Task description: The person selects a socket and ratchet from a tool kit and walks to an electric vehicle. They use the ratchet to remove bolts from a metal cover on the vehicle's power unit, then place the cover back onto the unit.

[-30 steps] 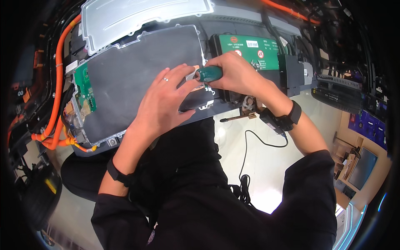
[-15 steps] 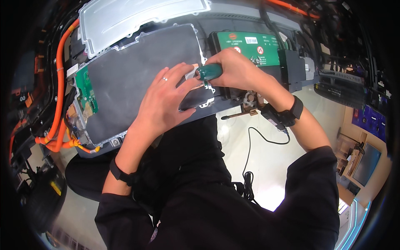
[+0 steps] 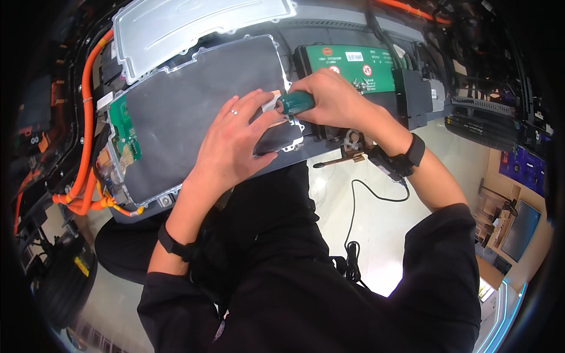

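Observation:
A green-handled screwdriver (image 3: 297, 103) is gripped in my right hand (image 3: 331, 101), at the right edge of an opened metal housing (image 3: 286, 77). Its tip is hidden. My left hand (image 3: 231, 138) lies spread over the black sheet (image 3: 176, 100) that covers most of the housing. The left index finger reaches to the end of the green handle, and the thumb points toward the housing's near edge. A small copper-coloured and white piece (image 3: 272, 101) shows between the left fingers and the screwdriver.
A silver cover (image 3: 194, 29) leans behind the housing. Green circuit board (image 3: 122, 126) shows at its left end, beside thick orange cables (image 3: 88, 117). To the right sits a green-labelled box (image 3: 353, 62) with small metal parts on top. A black cable (image 3: 353, 223) hangs over the pale floor.
Both hands keep nearly the same place on the housing. The right hand and screwdriver handle have turned slightly. The whole view has shifted a little.

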`<state>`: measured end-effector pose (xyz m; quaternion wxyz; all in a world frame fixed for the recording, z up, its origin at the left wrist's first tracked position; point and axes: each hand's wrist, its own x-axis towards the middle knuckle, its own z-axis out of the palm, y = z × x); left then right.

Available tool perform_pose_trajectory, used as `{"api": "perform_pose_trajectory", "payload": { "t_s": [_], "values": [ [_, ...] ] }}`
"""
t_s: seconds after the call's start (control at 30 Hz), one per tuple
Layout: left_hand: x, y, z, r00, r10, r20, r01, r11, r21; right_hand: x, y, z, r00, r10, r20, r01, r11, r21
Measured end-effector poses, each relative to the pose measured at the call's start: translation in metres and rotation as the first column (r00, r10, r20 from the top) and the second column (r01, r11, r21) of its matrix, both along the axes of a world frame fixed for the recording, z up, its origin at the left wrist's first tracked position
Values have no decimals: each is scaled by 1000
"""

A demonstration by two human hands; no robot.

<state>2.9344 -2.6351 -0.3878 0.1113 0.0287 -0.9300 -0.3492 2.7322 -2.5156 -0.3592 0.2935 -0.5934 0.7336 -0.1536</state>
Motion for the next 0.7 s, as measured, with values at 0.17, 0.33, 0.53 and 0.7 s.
{"api": "perform_pose_trajectory", "payload": {
  "t_s": [0.17, 0.33, 0.53, 0.7],
  "values": [
    [0, 1, -1, 1000, 7, 3, -7, 1000, 0, -3, 0, -4, 998, -26, 56, 27, 999, -26],
    [1, 0, -1, 1000, 4, -5, -4, 1000, 2, -5, 3, -5, 990, -43, 135, 43, 999, 0],
    [0, 0, -1, 1000, 3, -3, -3, 1000, 6, -8, 1, -1, 983, -38, 177, 31, 999, 43],
    [0, 0, -1, 1000, 0, -3, 0, 1000, 4, -7, 1, -5, 976, -42, 215, 45, 999, -7]
  ]
}}
